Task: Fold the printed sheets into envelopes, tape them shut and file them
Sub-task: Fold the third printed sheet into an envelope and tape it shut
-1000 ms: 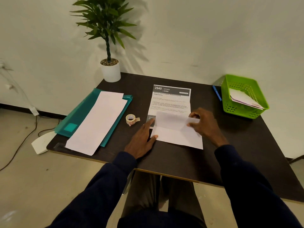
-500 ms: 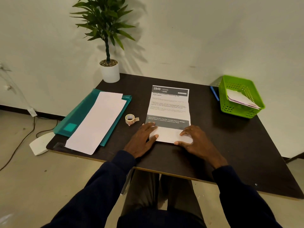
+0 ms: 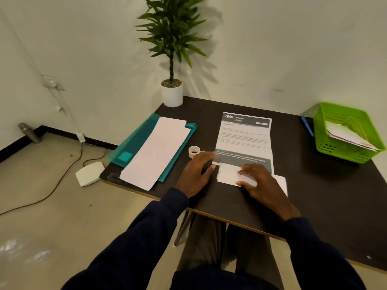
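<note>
Creasing of the near flap
Fingers straight, left hand (image 3: 196, 172) and right hand (image 3: 261, 185) press the folded near end of the printed sheet (image 3: 244, 139) onto the counter (image 3: 314, 195); uneven pressure could skew the crease.

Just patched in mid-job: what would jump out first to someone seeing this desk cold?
The printed sheet lies mid-table, its near end folded over, with the left hand at its edge and the right hand flat on the fold. Next comes the bright green basket at the far right, holding folded papers. A teal folder lies on the left, with a tape roll beside it.
</note>
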